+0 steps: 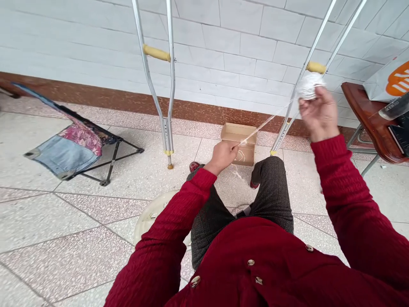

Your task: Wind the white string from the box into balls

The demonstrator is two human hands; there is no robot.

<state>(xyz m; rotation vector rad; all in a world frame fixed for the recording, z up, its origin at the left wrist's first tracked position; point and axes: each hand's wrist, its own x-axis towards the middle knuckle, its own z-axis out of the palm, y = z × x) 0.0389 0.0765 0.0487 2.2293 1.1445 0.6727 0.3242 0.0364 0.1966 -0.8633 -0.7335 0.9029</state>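
My right hand (pixel 319 108), raised at the right, grips a ball of white yarn (pixel 309 85), slightly smeared by motion. From it a pale strand (pixel 270 120) runs down and left to my left hand (pixel 223 157), which is closed around it in front of my knees. Below and behind the left hand, an open cardboard box (pixel 239 132) sits on the floor with some pale string lying in it. A loose bit of white string (pixel 236 172) dangles beneath the left hand.
Two metal crutches with yellow grips lean on the tiled wall: a left crutch (pixel 166 128) and a right crutch (pixel 283 132). A folding stool (pixel 79 149) stands left. At right, a brown table (pixel 367 111) bears a white-and-orange bag (pixel 391 79) and a dark cup (pixel 396 108).
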